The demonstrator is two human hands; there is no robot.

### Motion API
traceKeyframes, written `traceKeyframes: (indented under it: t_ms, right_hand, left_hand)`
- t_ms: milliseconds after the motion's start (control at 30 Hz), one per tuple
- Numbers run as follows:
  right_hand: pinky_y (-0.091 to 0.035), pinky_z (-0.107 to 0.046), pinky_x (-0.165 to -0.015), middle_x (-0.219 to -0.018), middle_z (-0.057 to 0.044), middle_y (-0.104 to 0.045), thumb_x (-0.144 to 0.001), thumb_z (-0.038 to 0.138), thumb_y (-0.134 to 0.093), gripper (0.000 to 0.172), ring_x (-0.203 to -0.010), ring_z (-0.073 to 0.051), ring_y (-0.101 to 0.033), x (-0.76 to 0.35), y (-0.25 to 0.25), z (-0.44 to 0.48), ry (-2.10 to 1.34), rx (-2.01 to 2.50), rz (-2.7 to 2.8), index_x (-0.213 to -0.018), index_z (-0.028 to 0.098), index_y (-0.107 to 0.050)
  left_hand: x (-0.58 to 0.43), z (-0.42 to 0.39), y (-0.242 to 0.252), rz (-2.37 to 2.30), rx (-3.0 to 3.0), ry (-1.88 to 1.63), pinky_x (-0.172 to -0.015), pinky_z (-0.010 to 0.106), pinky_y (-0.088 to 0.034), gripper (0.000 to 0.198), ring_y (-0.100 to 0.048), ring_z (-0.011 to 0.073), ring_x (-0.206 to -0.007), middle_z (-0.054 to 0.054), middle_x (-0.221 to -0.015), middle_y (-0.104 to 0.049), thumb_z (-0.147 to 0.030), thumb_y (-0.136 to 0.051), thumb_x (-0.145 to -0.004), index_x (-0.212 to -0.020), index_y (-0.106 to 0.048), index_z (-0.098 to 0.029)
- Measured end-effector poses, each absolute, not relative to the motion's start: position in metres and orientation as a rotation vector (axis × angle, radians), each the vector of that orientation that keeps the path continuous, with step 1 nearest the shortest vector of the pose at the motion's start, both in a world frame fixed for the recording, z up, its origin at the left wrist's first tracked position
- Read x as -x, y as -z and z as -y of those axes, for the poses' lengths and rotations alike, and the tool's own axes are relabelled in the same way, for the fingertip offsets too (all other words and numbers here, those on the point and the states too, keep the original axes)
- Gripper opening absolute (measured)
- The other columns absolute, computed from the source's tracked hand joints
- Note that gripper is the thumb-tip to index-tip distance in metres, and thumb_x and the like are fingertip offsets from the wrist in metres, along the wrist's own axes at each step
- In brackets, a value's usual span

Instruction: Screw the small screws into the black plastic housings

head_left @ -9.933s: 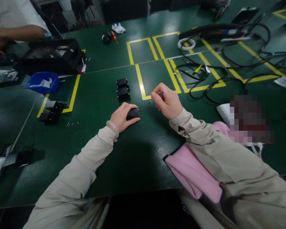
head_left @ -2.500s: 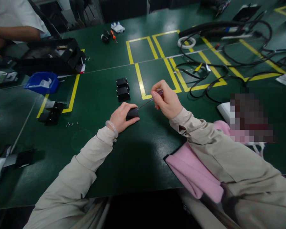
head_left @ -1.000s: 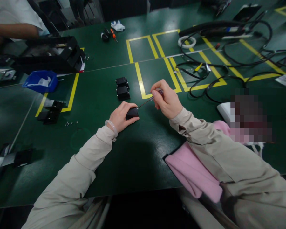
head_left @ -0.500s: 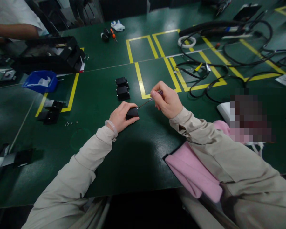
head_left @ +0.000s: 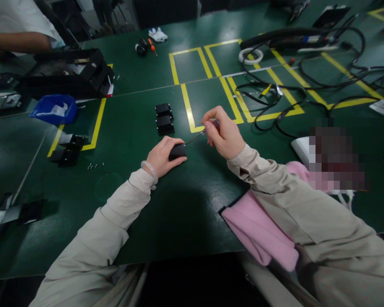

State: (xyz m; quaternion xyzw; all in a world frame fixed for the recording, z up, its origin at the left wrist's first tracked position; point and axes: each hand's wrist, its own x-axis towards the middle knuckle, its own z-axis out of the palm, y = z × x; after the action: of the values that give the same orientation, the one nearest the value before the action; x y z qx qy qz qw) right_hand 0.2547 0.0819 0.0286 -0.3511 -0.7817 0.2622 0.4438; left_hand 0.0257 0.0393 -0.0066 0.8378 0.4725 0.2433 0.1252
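My left hand (head_left: 164, 156) grips a small black box (head_left: 178, 151) on the green table, thumb on the near side and fingers on the far side. A screwdriver (head_left: 196, 138) slants down from my right hand (head_left: 223, 134), which is closed round its handle. Its tip meets a small bright screw at the box's right end. Just beyond the left hand stand similar black boxes (head_left: 164, 118) with bright screws at their sides. Several loose screws (head_left: 96, 165) lie left of my left hand.
Further left are black parts (head_left: 67, 151), a blue bin (head_left: 54, 109) and a black tray (head_left: 67, 74), with another person's arm (head_left: 19, 42) behind it. Black cables (head_left: 275, 91) and a white tape roll (head_left: 250, 56) lie at the right. A pink cloth (head_left: 259, 230) lies under my right forearm.
My right hand's fingers have shifted slightly on the screwdriver handle. The box and my left hand stay in place. At the far left, the other person's arm has moved a little.
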Motion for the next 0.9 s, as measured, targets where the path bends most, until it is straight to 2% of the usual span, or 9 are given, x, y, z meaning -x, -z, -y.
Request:
traceKeyframes:
  t_ms: [100, 267, 367, 500, 733, 900]
  right_hand:
    - [-0.047, -0.029, -0.069, -0.075, 0.002, -0.055, -0.101, 0.053, -0.036, 0.035, -0.066, -0.012, -0.054, -0.2547, -0.0279, -0.0822, -0.657, 0.869, 1.935, -0.097, 0.021, -0.05]
    - [-0.047, -0.029, -0.07, -0.077, 0.0, -0.058, -0.1, 0.055, -0.037, 0.038, -0.069, -0.013, -0.055, -0.2554, -0.0282, -0.0823, -0.639, 0.891, 1.956, -0.085, 0.022, -0.049]
    - [-0.047, -0.029, -0.07, -0.078, 0.0, -0.058, -0.1, 0.053, -0.037, 0.035, -0.069, -0.012, -0.055, -0.2547, -0.0286, -0.0808, -0.632, 0.883, 1.943, -0.092, 0.021, -0.05]
    - [-0.047, -0.029, -0.069, -0.077, 0.001, -0.057, -0.101, 0.053, -0.037, 0.035, -0.066, -0.011, -0.055, -0.2542, -0.0293, -0.0789, -0.649, 0.879, 1.938, -0.096, 0.021, -0.05]
    - [-0.047, -0.029, -0.062, -0.071, 0.003, -0.056, -0.099, 0.062, -0.032, 0.045, -0.053, -0.009, -0.051, -0.2559, -0.0292, -0.0799, -0.722, 0.905, 1.95, -0.085, 0.023, -0.049]
    - [-0.047, -0.028, -0.059, -0.068, 0.005, -0.051, -0.099, 0.062, -0.033, 0.043, -0.05, -0.009, -0.049, -0.2554, -0.0251, -0.082, -0.706, 0.93, 1.901, -0.099, 0.022, -0.051]
  left_hand:
    - [-0.0257, -0.0394, 0.0069, -1.376, -2.45, -0.71, -0.094, 0.039, -0.051, 0.041, -0.061, 0.0252, -0.109, 0.009, -0.115, -0.06, -0.037, -0.068, -0.089, -0.123, -0.056, -0.018]
    - [-0.0257, -0.0391, 0.0061, -1.379, -2.45, -0.702, -0.094, 0.039, -0.05, 0.04, -0.061, 0.0248, -0.109, 0.008, -0.115, -0.06, -0.037, -0.068, -0.089, -0.123, -0.056, -0.019]
    - [-0.0259, -0.039, 0.0056, -1.387, -2.447, -0.696, -0.094, 0.039, -0.051, 0.04, -0.061, 0.0251, -0.109, 0.008, -0.115, -0.06, -0.037, -0.068, -0.089, -0.123, -0.056, -0.02]
    - [-0.0259, -0.0391, 0.0054, -1.377, -2.45, -0.694, -0.095, 0.039, -0.05, 0.04, -0.061, 0.0252, -0.11, 0.008, -0.115, -0.06, -0.037, -0.067, -0.089, -0.123, -0.056, -0.019]
    - [-0.0258, -0.0388, 0.0065, -1.397, -2.436, -0.687, -0.095, 0.039, -0.05, 0.04, -0.061, 0.0252, -0.11, 0.008, -0.116, -0.06, -0.038, -0.067, -0.089, -0.123, -0.056, -0.02]
    - [-0.0257, -0.039, 0.0075, -1.392, -2.449, -0.692, -0.095, 0.039, -0.051, 0.041, -0.062, 0.025, -0.109, 0.008, -0.116, -0.06, -0.038, -0.068, -0.089, -0.124, -0.056, -0.02]
